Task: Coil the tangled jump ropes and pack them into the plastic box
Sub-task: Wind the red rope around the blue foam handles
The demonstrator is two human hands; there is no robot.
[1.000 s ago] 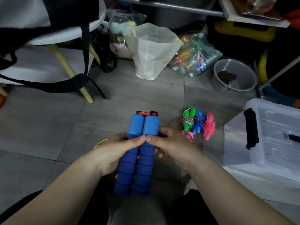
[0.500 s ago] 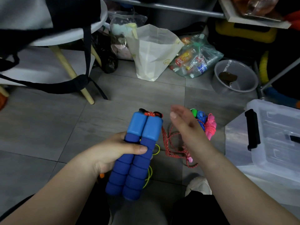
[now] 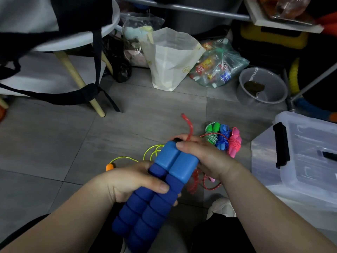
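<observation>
Head view shows the left hand (image 3: 135, 181) gripping the two blue handles (image 3: 175, 161) side by side, thumb across their foam part. The right hand (image 3: 206, 156) curls over the top ends and pinches the red rope (image 3: 189, 125), which loops up above the fingers. Three coiled ropes (image 3: 223, 139) lie on the floor (image 3: 54, 152) just behind this hand. The plastic box (image 3: 306, 161) stands at the right, lid on.

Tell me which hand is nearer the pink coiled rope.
Right. The right hand, holding the red rope, sits just left of the pink coiled rope; the left hand grips the blue handles farther away.
</observation>
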